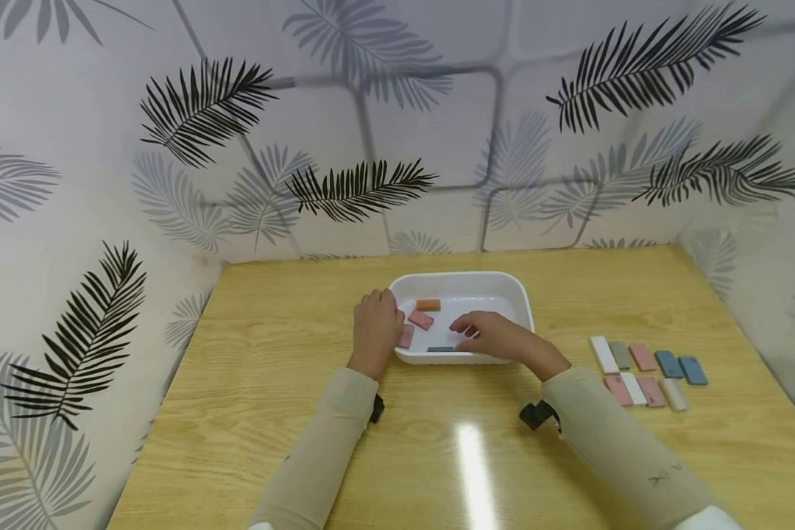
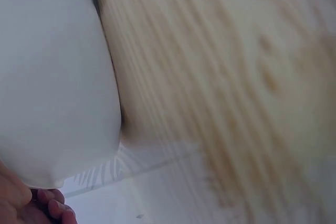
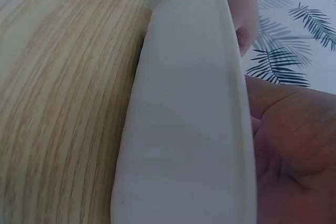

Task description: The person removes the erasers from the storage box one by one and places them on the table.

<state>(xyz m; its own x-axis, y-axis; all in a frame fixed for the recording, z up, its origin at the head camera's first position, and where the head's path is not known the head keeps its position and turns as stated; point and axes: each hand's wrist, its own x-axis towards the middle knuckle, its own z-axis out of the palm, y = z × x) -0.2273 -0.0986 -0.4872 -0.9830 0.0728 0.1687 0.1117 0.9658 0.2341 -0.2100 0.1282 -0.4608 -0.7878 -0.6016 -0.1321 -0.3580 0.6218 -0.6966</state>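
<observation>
A white tray (image 1: 517,316) with rounded corners stands on the wooden table. My left hand (image 1: 376,331) grips its left rim; in the left wrist view the curled fingers (image 2: 55,205) show at the tray's corner. Inside lie an orange block (image 1: 428,304), a pink block (image 1: 421,319), another pink block (image 1: 406,336) close to the left hand, and a blue-grey block (image 1: 440,349) by the front wall. My right hand (image 1: 497,335) reaches over the front right rim, fingers bent and apart from the thumb. Its thumb tip is near the blue-grey block. The tray wall hides part of this hand in the right wrist view.
Right of the tray, several small rectangular blocks lie in two rough rows: a white block (image 1: 604,355), a green block (image 1: 619,355), blue block (image 1: 693,370), pink ones and others. A leaf-patterned curtain (image 1: 397,132) hangs behind the wooden table (image 1: 271,331).
</observation>
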